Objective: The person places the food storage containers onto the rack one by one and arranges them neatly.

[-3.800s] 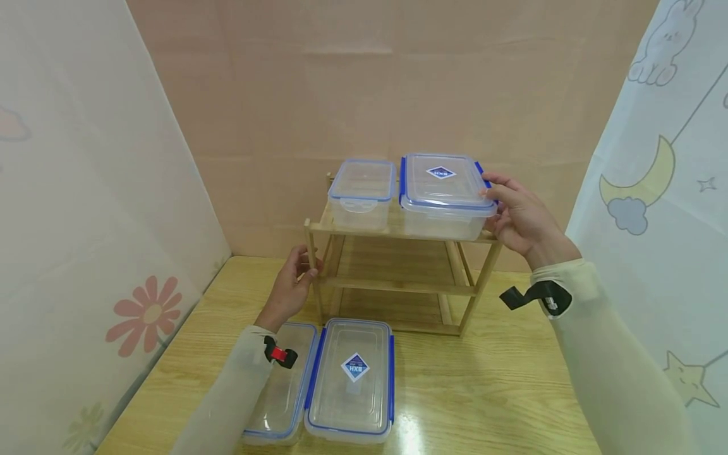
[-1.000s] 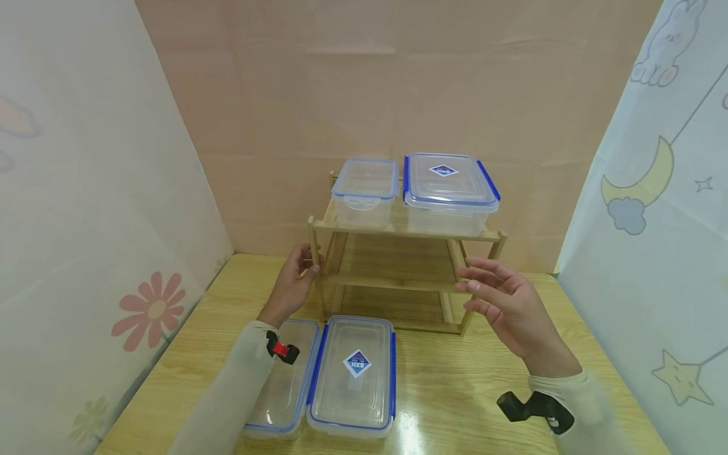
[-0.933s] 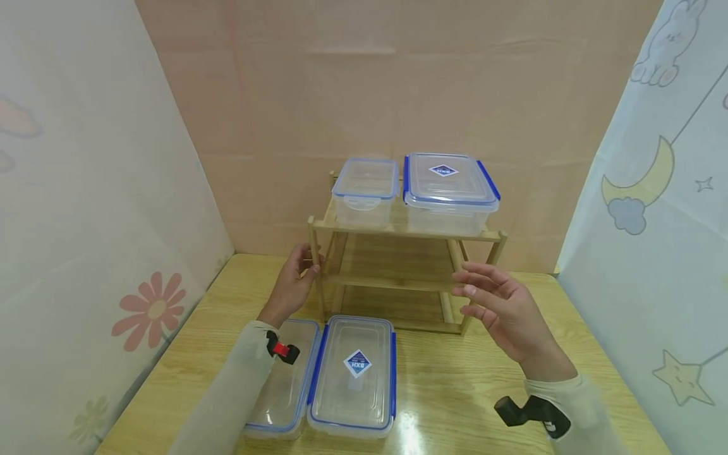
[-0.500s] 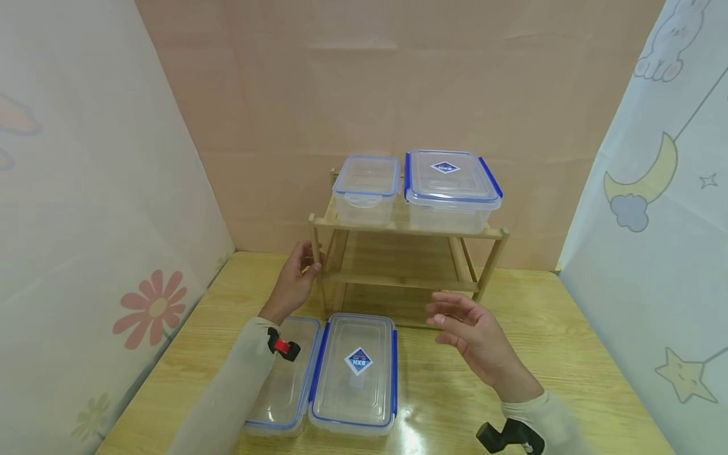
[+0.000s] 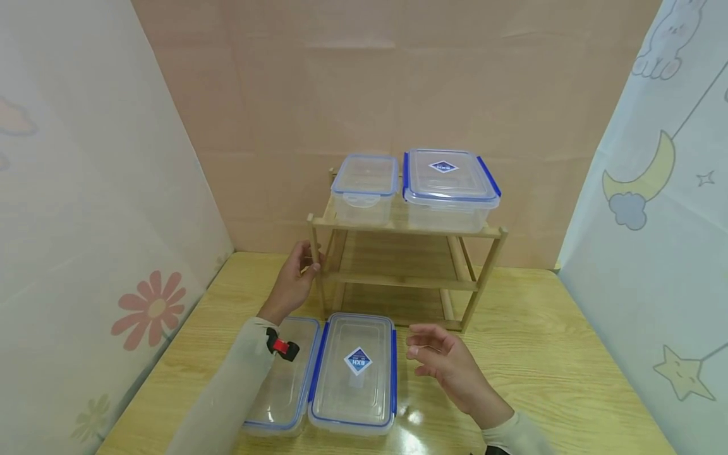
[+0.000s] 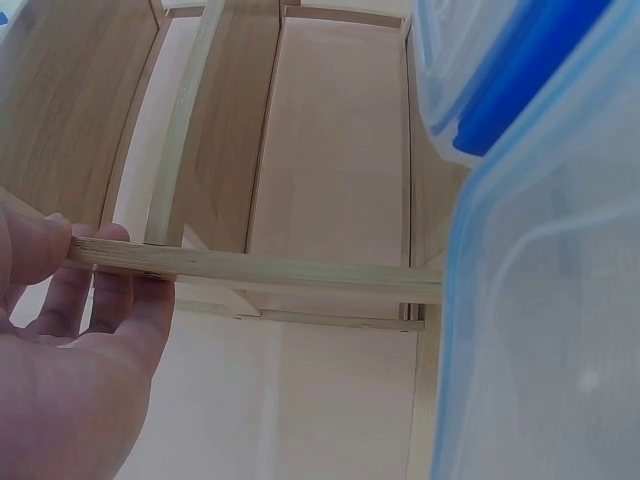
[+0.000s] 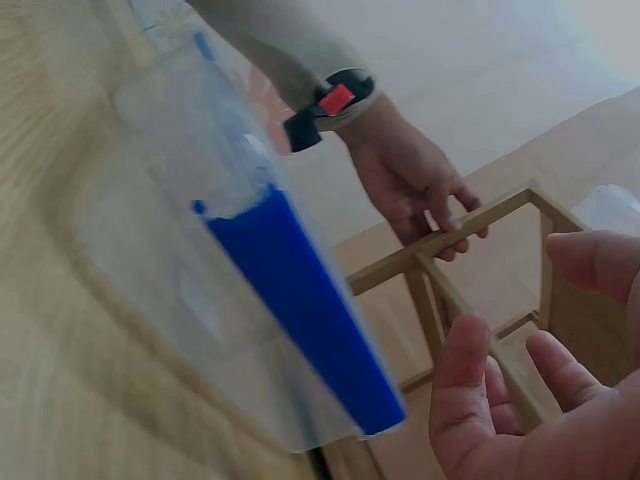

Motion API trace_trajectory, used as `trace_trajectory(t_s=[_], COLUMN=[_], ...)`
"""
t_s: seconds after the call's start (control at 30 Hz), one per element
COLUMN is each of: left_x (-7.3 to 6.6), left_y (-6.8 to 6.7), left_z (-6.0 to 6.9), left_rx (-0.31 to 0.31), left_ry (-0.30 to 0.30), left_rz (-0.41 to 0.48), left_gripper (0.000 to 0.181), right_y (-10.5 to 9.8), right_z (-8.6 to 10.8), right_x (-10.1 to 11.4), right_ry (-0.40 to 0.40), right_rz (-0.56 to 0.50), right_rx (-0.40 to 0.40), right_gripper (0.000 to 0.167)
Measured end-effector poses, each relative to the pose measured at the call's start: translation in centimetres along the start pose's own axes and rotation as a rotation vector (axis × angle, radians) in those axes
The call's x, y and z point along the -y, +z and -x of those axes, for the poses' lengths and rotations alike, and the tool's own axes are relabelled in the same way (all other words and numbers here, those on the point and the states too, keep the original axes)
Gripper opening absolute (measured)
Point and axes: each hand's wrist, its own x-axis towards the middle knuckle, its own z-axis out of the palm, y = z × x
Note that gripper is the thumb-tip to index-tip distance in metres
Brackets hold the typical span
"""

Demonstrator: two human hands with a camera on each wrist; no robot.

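Observation:
My left hand (image 5: 294, 278) grips the left front post of a wooden rack (image 5: 398, 280); the left wrist view has the thumb on one side of the post and fingers (image 6: 150, 305) curled round the other. My right hand (image 5: 446, 366) hovers with loosely bent fingers and holds nothing, just right of a clear lidded food container (image 5: 349, 401) with blue side clips and a BXH label. Left of that lies another clear container (image 5: 282, 379), partly covered by my left forearm. On the rack's top shelf stand a narrow container (image 5: 364, 180) and a wider blue-clipped one (image 5: 449, 183).
The rack stands on a wood-grain table (image 5: 529, 354), its two lower shelves visible below the top. A tan backdrop (image 5: 273, 114) rises behind it, and patterned white panels (image 5: 74, 208) flank both sides.
My right hand has let go of the wide container on the top shelf and come down, leftward and nearer, to beside the front container. My left hand stays on the rack post.

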Motion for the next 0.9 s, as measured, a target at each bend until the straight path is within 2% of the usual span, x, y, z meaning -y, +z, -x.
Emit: trace_trajectory(t_s=[0.23, 0.43, 0.77, 0.9], left_x=[0.1, 0.0, -0.1, -0.2], left_y=[0.0, 0.0, 0.0, 0.0], left_z=[0.0, 0.0, 0.1, 0.1], left_rx=[0.003, 0.000, 0.000, 0.001], left_ry=[0.004, 0.004, -0.004, -0.010], left_rz=[0.013, 0.000, 0.003, 0.000], left_gripper=[0.039, 0.036, 0.036, 0.036], right_y=[1.1, 2.0, 3.3, 3.8], right_z=[0.4, 0.8, 1.6, 1.8], right_x=[-2.5, -4.1, -5.4, -5.7], right_ry=[0.059, 0.102, 0.175, 0.176], right_rz=[0.024, 0.058, 0.055, 0.033], right_rx=[-0.050, -0.089, -0.061, -0.054], right_gripper=[0.035, 0.045, 0.057, 0.063])
